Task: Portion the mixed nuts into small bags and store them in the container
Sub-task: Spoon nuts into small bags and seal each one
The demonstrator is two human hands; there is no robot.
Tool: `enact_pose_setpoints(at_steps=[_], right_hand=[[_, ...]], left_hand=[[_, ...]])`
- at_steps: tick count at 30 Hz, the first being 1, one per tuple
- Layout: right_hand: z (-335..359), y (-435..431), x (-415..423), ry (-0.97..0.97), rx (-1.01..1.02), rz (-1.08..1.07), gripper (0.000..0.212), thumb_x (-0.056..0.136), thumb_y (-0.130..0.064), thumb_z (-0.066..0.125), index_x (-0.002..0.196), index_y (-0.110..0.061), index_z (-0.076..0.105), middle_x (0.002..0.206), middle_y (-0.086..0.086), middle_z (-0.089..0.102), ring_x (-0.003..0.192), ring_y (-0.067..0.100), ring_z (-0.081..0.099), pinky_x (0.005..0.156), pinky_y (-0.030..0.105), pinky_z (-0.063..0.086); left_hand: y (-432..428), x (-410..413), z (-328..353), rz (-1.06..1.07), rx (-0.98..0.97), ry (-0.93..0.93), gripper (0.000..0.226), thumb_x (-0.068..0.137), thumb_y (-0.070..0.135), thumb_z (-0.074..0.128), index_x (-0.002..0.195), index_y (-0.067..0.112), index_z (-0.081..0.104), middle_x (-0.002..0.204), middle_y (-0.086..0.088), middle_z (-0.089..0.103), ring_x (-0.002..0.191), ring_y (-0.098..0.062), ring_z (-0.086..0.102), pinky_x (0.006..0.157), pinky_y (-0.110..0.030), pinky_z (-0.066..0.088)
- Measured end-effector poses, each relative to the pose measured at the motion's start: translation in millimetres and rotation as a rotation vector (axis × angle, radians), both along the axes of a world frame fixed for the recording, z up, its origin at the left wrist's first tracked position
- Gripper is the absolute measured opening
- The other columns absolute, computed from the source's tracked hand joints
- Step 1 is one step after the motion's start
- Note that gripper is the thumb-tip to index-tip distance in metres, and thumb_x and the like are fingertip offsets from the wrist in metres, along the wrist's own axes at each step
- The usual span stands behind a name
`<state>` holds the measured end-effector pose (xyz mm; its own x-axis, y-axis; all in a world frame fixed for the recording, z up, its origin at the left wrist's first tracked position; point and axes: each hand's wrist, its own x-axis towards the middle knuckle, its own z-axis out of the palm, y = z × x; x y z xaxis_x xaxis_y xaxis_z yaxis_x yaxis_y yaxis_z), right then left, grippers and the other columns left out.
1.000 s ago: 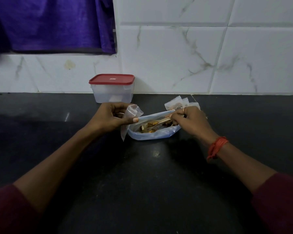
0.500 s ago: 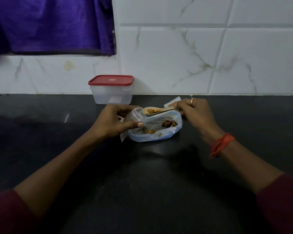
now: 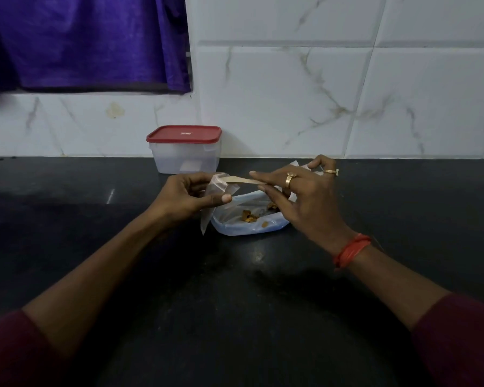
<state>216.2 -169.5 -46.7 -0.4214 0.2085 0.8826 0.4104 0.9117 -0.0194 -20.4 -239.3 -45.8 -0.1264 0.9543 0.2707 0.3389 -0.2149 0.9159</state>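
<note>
While the left hand [image 3: 190,195] pinches the small bag [image 3: 221,188] open between thumb and fingertips, we're on the fill step. The right hand [image 3: 299,199] pinches the spoon [image 3: 241,179] handle between thumb and first fingers, with the other fingers spread. The spoon's bowl sits in the small bag's mouth, above the counter [image 3: 235,303]. We can't tell whether the load has dropped yet.

The remaining nuts [image 3: 249,217] lie in the big bag [image 3: 249,222] on the counter, just below both hands. The container [image 3: 185,157] stands at the wall behind them, lid [image 3: 183,134] on.

Next move as we read it: tip the spoon so the nuts slide in, and keep the bag mouth held wide because the film is limp. Then pull the spoon out without dragging the bag. After that, seal the bag; the lid has to come off before storing.

Versus half a second ago, the loaded spoon was over the big bag, just short of the small bag; now it's in the mouth. A second ago it was down in the big bag, scooping. The right hand is higher now, its fingers more fanned. The left hand's grip is unchanged.
</note>
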Motion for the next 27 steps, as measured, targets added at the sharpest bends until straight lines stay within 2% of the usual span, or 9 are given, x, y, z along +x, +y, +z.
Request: enact_pose_setpoints(at_steps=[3,7,11,13,15,17,19,22,27], right_hand=[[6.9,0.8,4.4,0.119,-0.123,0.001,0.018,0.092,-0.027,0.070,0.109,-0.029,0.075,0.075,-0.031,0.055,0.065,0.000,0.054,0.083,0.036,0.030],[17.6,7.9,18.9,0.172,-0.185,-0.057,0.014,0.086,-0.021,0.065,0.092,-0.031,0.074,0.068,-0.014,0.065,0.055,0.005,0.053,0.082,0.035,0.029],[18.1,15.7,27.6,0.156,-0.282,-0.153,0.017,0.079,-0.031,0.057,0.075,-0.027,0.072,0.048,-0.021,0.050,0.051,0.004,0.048,0.084,0.044,0.036],[18.1,19.8,30.4,0.116,-0.351,-0.132,0.022,0.078,-0.035,0.056,0.074,-0.024,0.075,0.046,-0.026,0.050,0.054,0.002,0.052,0.079,0.040,0.042],[19.3,22.2,31.7,0.059,-0.399,-0.119,0.022,0.079,-0.034,0.061,0.076,-0.023,0.079,0.052,-0.030,0.054,0.058,-0.003,0.056,0.070,0.024,0.043],[19.8,24.0,31.5,0.005,-0.418,-0.140,0.013,0.080,-0.024,0.069,0.078,-0.020,0.081,0.066,-0.018,0.069,0.061,-0.008,0.058,0.061,0.004,0.036],[19.7,24.1,31.4,-0.026,-0.400,-0.152,0.009,0.079,-0.016,0.072,0.076,-0.016,0.081,0.068,-0.009,0.072,0.064,-0.011,0.058,0.058,0.001,0.036],[21.6,20.1,31.2,-0.036,-0.385,-0.150,0.010,0.078,-0.014,0.071,0.072,-0.014,0.080,0.061,-0.012,0.065,0.061,-0.012,0.057,0.056,0.001,0.036],[25.2,17.9,31.1,0.024,-0.453,-0.214,0.013,0.076,-0.017,0.070,0.068,-0.014,0.079,0.060,-0.002,0.069,0.053,0.004,0.055,0.053,0.008,0.037]], left_hand=[[0.5,-1.0,-1.1,0.016,-0.031,-0.039,0.058,0.062,0.025,0.081,0.119,0.016,0.069,0.111,0.003,0.075,0.103,-0.007,0.069,0.080,-0.020,0.058],[0.5,-0.9,-0.4,0.021,-0.045,-0.011,0.054,0.062,0.028,0.081,0.114,0.026,0.069,0.111,0.008,0.073,0.102,-0.004,0.068,0.076,-0.014,0.055],[1.6,-0.6,-0.2,0.020,-0.047,0.044,0.054,0.066,0.028,0.082,0.117,0.026,0.067,0.113,0.011,0.071,0.105,-0.002,0.065,0.076,-0.010,0.053],[2.1,-0.9,-0.5,0.016,-0.049,0.071,0.053,0.068,0.026,0.082,0.119,0.025,0.067,0.114,0.011,0.070,0.105,-0.002,0.065,0.076,-0.010,0.053],[2.7,-1.7,-1.2,0.014,-0.051,0.090,0.052,0.071,0.024,0.082,0.121,0.023,0.067,0.115,0.009,0.070,0.107,-0.003,0.065,0.078,-0.011,0.053],[3.2,-2.4,-1.2,0.013,-0.051,0.098,0.051,0.073,0.022,0.082,0.121,0.023,0.066,0.116,0.009,0.070,0.108,-0.003,0.064,0.080,-0.011,0.053],[3.6,-2.9,-1.0,0.013,-0.049,0.109,0.048,0.074,0.022,0.081,0.119,0.024,0.066,0.114,0.011,0.069,0.106,-0.002,0.063,0.077,-0.009,0.052],[4.1,-3.1,-0.8,0.015,-0.044,0.123,0.048,0.074,0.022,0.081,0.119,0.024,0.066,0.112,0.013,0.068,0.104,0.000,0.063,0.076,-0.007,0.051],[4.6,-4.0,-2.4,0.020,-0.031,0.114,0.044,0.074,0.021,0.082,0.115,0.026,0.067,0.115,0.009,0.070,0.108,-0.004,0.065,0.082,-0.010,0.053]])
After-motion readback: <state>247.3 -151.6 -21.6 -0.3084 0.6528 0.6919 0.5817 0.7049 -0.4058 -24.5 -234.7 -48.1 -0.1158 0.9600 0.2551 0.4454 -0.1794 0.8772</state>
